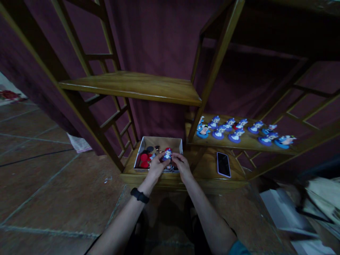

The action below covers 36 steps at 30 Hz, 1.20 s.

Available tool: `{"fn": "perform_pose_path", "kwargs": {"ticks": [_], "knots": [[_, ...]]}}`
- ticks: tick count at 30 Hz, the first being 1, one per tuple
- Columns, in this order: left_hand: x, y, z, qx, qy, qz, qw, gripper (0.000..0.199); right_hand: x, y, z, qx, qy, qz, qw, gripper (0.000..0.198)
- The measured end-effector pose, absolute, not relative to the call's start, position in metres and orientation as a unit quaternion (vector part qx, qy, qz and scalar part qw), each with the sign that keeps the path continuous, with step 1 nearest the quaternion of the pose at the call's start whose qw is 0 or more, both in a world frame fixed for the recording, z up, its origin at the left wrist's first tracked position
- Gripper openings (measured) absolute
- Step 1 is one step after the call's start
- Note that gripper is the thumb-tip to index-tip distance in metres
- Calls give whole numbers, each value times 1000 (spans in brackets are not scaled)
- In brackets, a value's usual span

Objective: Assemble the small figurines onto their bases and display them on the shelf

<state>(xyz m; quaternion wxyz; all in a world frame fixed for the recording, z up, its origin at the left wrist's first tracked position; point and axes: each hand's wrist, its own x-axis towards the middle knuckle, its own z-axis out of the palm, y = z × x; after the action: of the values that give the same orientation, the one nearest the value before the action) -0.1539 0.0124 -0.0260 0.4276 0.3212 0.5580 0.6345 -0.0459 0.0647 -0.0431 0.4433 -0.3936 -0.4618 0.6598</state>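
Between both my hands is a small purple and white figurine (168,154) with a red patch behind or on its head. My left hand (158,163) pinches it from the left, and a dark band circles that wrist. The fingers of my right hand (181,163) close on its right side. Just below and around the hands lies an open white cardboard box (162,140). Inside it are red round pieces (144,157), a dark disc (150,149) and other small parts, partly hidden by my hands.
On the shelf (249,144) to the right stand several purple figurines (236,135) and a few blue-based ones (203,131). A phone (223,164) lies on the lower board. Overhead, a wooden shelf (132,86) juts out. White boxes (285,209) sit on the floor at right.
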Motion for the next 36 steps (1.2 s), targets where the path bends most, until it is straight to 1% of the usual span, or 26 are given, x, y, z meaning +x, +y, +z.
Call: {"fn": "perform_pose_path", "kwargs": {"ticks": [8, 18, 24, 36], "knots": [[-155, 14, -27, 317, 547, 643, 432, 45, -46, 64, -41, -383, -475, 657, 442, 23], [-154, 11, -24, 269, 537, 641, 478, 47, -44, 63, -36, -376, -504, 640, 441, 23], [-155, 12, -28, 294, 531, 657, 447, 42, -44, 64, -37, -384, -496, 638, 447, 25], [-154, 13, -32, 335, 528, 658, 419, 43, -44, 64, -37, -383, -499, 630, 454, 31]]}}
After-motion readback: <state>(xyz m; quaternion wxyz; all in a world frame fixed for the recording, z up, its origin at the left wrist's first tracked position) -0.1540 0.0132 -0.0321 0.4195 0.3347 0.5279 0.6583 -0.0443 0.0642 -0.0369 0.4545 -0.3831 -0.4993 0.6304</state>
